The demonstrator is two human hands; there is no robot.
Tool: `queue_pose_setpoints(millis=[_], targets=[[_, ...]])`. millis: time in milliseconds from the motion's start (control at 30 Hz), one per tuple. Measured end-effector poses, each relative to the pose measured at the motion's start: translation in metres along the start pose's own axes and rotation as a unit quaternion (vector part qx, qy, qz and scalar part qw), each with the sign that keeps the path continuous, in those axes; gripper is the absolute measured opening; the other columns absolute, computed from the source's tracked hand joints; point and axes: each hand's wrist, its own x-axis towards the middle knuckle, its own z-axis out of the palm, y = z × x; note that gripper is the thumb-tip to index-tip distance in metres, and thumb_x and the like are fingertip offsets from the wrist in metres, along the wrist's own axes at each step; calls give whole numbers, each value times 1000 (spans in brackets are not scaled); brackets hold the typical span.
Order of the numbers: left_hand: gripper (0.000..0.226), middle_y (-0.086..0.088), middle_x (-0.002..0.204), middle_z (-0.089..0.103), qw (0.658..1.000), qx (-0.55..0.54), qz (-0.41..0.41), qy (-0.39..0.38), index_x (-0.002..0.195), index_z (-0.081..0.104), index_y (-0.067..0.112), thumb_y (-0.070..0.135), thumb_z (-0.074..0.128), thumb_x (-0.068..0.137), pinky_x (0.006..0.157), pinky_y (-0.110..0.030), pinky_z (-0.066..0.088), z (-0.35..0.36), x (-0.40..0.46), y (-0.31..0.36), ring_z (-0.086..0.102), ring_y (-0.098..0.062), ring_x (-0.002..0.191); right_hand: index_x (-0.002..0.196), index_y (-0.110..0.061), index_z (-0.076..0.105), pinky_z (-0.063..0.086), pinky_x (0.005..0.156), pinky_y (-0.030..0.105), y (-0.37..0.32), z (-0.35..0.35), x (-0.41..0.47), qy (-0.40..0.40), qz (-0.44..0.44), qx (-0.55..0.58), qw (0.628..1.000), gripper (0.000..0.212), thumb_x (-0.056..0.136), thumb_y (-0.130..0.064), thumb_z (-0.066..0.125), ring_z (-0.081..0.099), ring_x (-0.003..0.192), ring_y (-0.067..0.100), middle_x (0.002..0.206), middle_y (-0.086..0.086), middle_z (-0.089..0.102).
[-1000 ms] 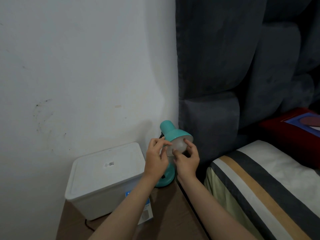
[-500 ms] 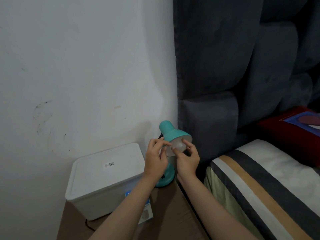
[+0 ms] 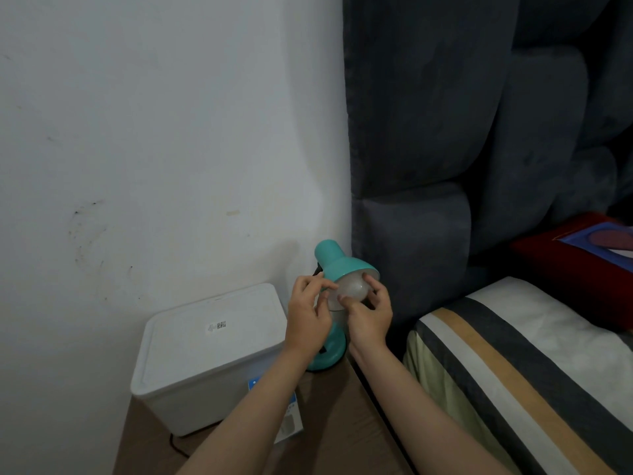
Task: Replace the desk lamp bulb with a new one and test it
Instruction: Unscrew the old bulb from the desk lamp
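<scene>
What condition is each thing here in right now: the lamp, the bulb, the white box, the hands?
Teal desk lamp: standing on the wooden table, shade tilted toward the person, unlit.
Bulb: sitting in the shade, dark.
Left hand: fingers at the shade's rim.
Right hand: fingertips gripping the bulb.
White box: lid closed.
Small carton: beside the box, partly hidden by the left forearm; open or closed unclear.

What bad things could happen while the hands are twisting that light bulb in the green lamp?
1. The bulb is pinched only by the fingertips of the right hand, so it might slip and drop onto the wooden nightstand.
2. The teal desk lamp stands near the nightstand's edge by the bed; although the left hand is at the shade, twisting could tip it.
</scene>
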Motion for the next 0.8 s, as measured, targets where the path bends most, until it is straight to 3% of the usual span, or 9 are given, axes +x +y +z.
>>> queue_pose_setpoints(millis=[167, 300, 400, 567, 700, 800], targets=[[27, -1, 97, 52, 1000, -6, -3, -2, 90, 65, 15, -8, 51, 86, 94, -14, 43, 0, -2, 2, 52, -12, 115, 131, -32, 50, 51, 98, 46, 4, 3, -3, 15, 47, 50, 998, 60, 78, -18, 75, 60, 114, 22, 128, 10, 59], [29, -5, 99, 53, 1000, 0, -3, 0, 91, 65, 15, -10, 51, 85, 96, -12, 41, -1, -1, 1, 52, -10, 114, 131, -26, 49, 55, 90, 47, -1, 5, 0, 33, 88, 14, 996, 49, 86, -30, 67, 66, 101, 24, 111, 6, 64], [27, -5, 98, 53, 1000, 2, 2, 3, 91, 65, 14, -9, 52, 86, 94, -8, 40, 0, -1, 2, 54, -13, 111, 121, -21, 56, 56, 89, 46, -3, 2, 1, 19, 97, 7, 995, 39, 85, -26, 68, 67, 94, 23, 101, 4, 66], [27, -5, 98, 53, 1000, 0, 2, -2, 91, 65, 15, -8, 52, 86, 93, -18, 44, 0, -2, 1, 55, -15, 110, 108, -22, 59, 54, 93, 44, -4, -6, 0, 8, 56, 28, 998, 37, 77, -8, 75, 67, 99, 23, 110, 14, 68], [28, -6, 98, 54, 1000, 7, -1, 0, 91, 65, 17, -8, 52, 86, 94, -11, 41, -1, 0, 0, 55, -15, 111, 98, -31, 62, 56, 85, 36, 0, -15, 0, 18, 27, 11, 999, 36, 74, -10, 77, 66, 100, 24, 112, 12, 66], [29, -7, 99, 54, 1000, 5, -13, 3, 89, 65, 17, -9, 52, 85, 90, -5, 39, 0, 0, 2, 55, -14, 109, 104, -24, 62, 55, 78, 31, -5, -24, -4, 19, 20, 7, 1000, 39, 74, -5, 75, 65, 99, 25, 113, 12, 65]])
